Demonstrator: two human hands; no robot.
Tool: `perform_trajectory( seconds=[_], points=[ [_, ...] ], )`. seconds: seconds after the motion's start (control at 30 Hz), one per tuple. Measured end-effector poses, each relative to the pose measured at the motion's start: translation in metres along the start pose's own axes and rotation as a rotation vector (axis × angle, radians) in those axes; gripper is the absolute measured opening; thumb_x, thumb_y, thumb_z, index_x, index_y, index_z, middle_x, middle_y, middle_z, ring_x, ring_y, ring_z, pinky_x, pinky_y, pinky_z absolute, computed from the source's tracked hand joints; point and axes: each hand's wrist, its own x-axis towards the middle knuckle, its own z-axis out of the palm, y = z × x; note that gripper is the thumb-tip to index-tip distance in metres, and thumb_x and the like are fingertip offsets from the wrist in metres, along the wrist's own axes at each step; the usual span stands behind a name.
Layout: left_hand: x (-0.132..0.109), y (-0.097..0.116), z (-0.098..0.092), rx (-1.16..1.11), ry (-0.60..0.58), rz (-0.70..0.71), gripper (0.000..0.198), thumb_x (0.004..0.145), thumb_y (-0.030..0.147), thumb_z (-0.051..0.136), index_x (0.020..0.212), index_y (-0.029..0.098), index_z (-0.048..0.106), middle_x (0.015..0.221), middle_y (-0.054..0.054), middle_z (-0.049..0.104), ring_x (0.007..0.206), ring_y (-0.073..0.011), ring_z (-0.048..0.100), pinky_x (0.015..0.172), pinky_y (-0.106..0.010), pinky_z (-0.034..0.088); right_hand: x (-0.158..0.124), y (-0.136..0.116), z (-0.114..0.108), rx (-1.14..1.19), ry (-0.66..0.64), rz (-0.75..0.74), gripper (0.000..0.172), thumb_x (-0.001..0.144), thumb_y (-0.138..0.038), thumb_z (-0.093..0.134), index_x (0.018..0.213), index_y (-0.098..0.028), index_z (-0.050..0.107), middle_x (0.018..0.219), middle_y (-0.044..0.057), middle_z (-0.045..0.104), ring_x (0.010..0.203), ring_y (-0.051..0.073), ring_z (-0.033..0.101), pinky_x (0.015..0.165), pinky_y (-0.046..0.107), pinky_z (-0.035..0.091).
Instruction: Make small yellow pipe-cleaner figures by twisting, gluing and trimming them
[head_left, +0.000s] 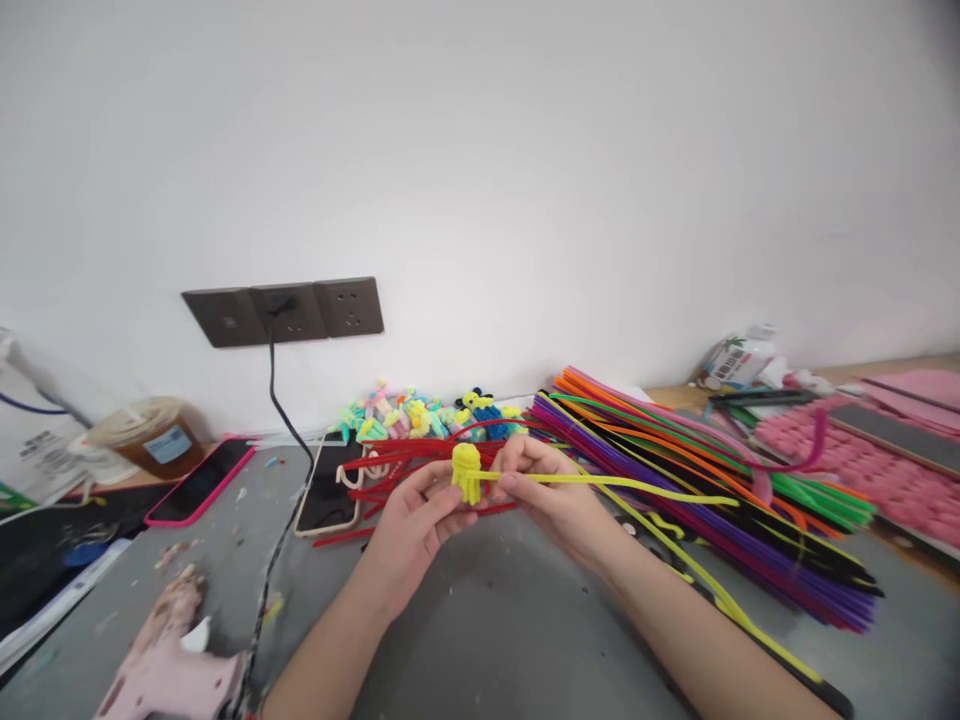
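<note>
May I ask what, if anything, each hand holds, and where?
Left hand: yellow figure, by its lower part. Right hand: yellow pipe cleaner, near the figure.

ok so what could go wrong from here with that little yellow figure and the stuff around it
The yellow stem pinched in the right hand stretches over the bundle of coloured stems, so its loose end might snag there. The left hand pinches the small yellow figure; squeezing too hard could bend it. The black cable runs beside the left forearm and might get caught.
</note>
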Motion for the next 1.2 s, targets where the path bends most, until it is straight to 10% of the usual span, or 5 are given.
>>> perform_trajectory(
  seconds=[1.2],
  points=[
    [-0.002,-0.004,0.001,0.089,-0.048,0.050,0.030,0.067,0.025,0.085,0.093,0.017,0.071,0.095,-0.006,0.076,0.078,-0.0177,0.073,0.067,-0.022,0.054,-0.004,-0.005,0.004,-0.354,0.065,-0.132,0.023,0.079,-0.038,0.073,0.074,-0.020,0.060,0.073,0.001,0.063,0.063,0.014,0.060,0.056,0.026,0.051]
  ],
)
